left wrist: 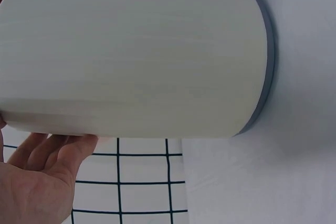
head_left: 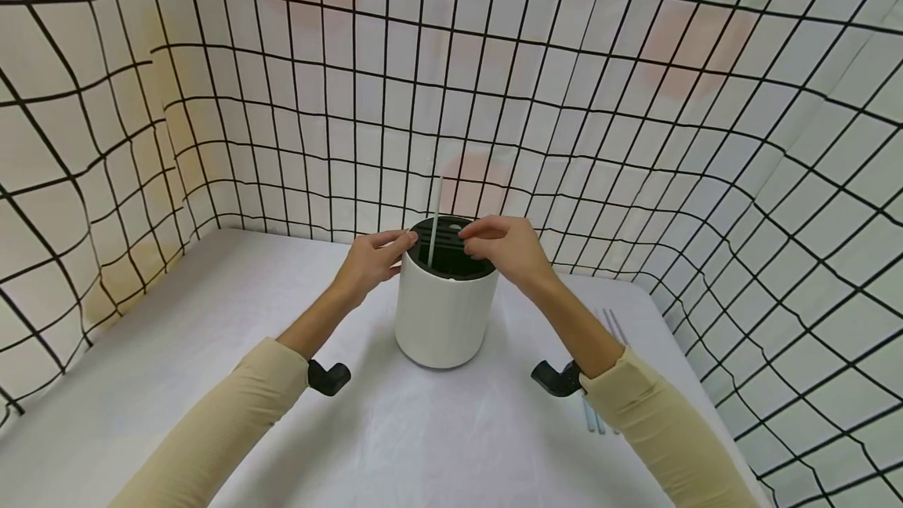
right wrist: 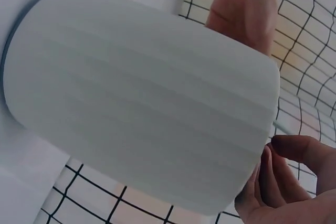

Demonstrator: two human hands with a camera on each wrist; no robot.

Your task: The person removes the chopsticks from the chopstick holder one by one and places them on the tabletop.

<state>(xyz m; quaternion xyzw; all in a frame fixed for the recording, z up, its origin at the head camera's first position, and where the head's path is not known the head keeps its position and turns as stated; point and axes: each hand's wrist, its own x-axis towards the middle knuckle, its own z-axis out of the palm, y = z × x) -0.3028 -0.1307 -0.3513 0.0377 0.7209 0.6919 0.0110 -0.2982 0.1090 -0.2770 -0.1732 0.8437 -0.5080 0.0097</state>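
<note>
A white cylindrical utensil holder (head_left: 446, 324) with a black slotted insert (head_left: 439, 235) stands upright on the table. One thin pale stick (head_left: 434, 226) rises from its opening, leaning slightly. My left hand (head_left: 372, 263) grips the holder's upper left edge, thumb at the rim and fingers (left wrist: 73, 150) against the outer wall. On the opposite side, my right hand (head_left: 511, 252) reaches over the rim, its thumb and index fingertips pinching at the insert. The holder's wall (right wrist: 147, 103) hides part of that hand's fingers in the right wrist view.
Several slender pieces of cutlery (head_left: 592, 414) lie on the white table (head_left: 437, 445) at the right, partly under my right forearm. Black wire grid panels (head_left: 451, 92) with white cloth behind them enclose the table at the back and both sides.
</note>
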